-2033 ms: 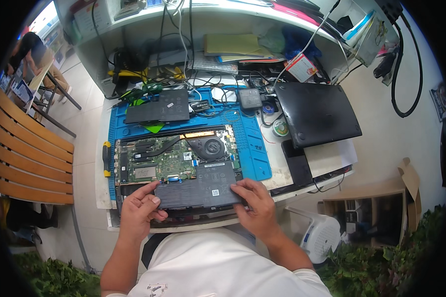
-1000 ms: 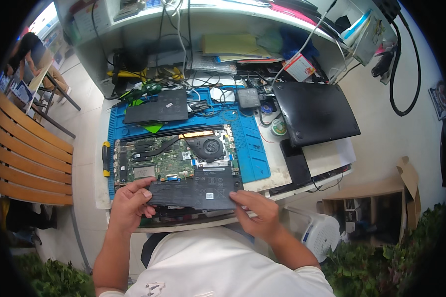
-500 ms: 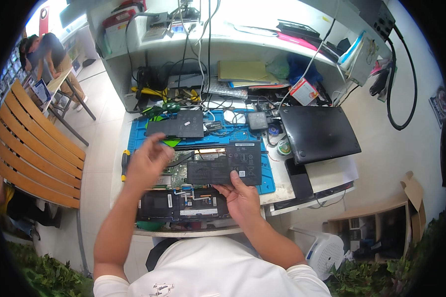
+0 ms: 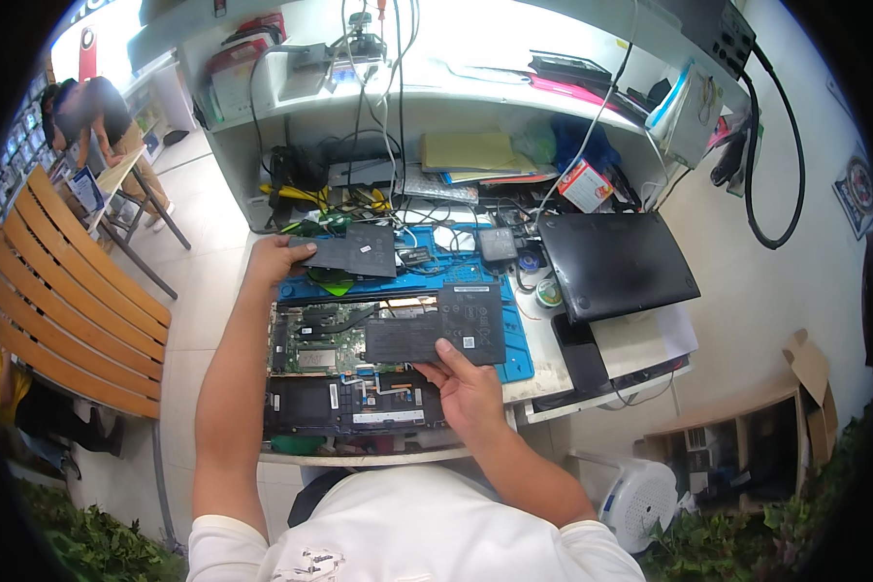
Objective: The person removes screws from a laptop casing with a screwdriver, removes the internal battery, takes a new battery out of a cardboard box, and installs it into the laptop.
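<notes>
My right hand grips a black laptop battery by its near edge, thumb on top. That battery hovers over the right part of an opened laptop, whose green circuit board and black lower section show. Farther back, my left hand pinches the left end of a second black battery, with the thumb on its upper face. This second battery is over the far part of a blue work mat. Its underside is hidden, so I cannot tell whether it touches the mat.
A closed black laptop lies at the right, beside a dark phone. Cables and tools crowd the back under a white shelf. A slatted wooden chair stands at the left; a person leans over a table beyond it.
My left hand has moved away and to the left, from above the opened laptop to the far battery, and closed on its end. The right hand still holds its battery.
</notes>
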`<state>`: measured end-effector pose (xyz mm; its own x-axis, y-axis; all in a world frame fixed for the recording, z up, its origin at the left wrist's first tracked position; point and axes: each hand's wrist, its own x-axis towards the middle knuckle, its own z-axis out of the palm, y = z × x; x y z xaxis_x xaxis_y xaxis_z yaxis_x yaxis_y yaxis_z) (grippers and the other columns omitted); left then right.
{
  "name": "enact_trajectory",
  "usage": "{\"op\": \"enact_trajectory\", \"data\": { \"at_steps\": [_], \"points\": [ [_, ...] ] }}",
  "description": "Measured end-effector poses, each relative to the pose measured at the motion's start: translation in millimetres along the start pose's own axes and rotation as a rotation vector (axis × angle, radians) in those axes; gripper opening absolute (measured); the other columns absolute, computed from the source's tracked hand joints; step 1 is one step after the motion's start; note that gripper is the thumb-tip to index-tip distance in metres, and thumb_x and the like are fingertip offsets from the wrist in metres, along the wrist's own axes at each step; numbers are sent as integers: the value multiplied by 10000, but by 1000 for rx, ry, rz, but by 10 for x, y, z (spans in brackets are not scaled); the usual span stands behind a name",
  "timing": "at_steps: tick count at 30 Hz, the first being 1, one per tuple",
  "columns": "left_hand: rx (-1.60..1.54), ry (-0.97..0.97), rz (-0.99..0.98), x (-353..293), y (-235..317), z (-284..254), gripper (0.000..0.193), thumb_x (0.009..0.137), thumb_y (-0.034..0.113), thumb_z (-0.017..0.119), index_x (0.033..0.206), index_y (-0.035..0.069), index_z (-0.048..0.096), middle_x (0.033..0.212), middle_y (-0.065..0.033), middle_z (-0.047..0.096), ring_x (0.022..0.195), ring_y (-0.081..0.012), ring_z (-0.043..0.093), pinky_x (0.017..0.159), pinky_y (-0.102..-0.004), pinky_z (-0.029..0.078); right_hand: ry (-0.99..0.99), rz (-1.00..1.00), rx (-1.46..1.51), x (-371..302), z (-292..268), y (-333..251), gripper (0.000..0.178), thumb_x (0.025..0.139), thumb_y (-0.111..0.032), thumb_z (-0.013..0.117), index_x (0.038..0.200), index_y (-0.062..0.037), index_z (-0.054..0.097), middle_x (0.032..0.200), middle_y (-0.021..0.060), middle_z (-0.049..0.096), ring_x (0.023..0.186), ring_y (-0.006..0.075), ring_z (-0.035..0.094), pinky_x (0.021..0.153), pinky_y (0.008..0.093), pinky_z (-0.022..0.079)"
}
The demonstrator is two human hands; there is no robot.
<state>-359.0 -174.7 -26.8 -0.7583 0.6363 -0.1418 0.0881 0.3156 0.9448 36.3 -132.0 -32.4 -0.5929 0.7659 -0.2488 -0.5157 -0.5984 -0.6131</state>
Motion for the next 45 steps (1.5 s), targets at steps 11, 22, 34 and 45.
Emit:
{"op": "enact_trajectory", "data": {
  "at_steps": [11,22,34,45],
  "points": [
    [-982,96,236,-1181,503,-215,258,1045,99,727,1263,-23,661,1104,-120,773,970,-243,787,765,-379,697,-4,-79,-46,-72,-50,-305,306,998,18,690,1304,14,678,1207,161,778,1110,300,780,963,471,678],
    [-972,194,157,-1602,271,-209,214,966,52,802,1175,38,759,1076,-83,800,876,-208,795,656,-318,690,-56,-155,-78,-73,-65,-590,247,1019,-8,708,1264,26,706,1215,154,770,1094,266,772,926,454,690],
    [-1035,210,109,-1839,303,-141,199,1009,71,748,1186,-17,728,1094,-137,806,879,-184,811,672,-256,706,27,-473,-392,192,-538,-2201,280,974,-32,770,1233,43,695,1150,145,776,956,256,793,769,388,722],
    [-1001,99,-17,-2174,289,129,277,1018,90,742,1266,-19,682,1136,-147,787,872,-187,809,658,-253,714,335,-457,-525,992,-1300,-3161,291,942,25,789,1216,44,693,1124,139,747,961,284,772,778,427,719]
  ]
}}
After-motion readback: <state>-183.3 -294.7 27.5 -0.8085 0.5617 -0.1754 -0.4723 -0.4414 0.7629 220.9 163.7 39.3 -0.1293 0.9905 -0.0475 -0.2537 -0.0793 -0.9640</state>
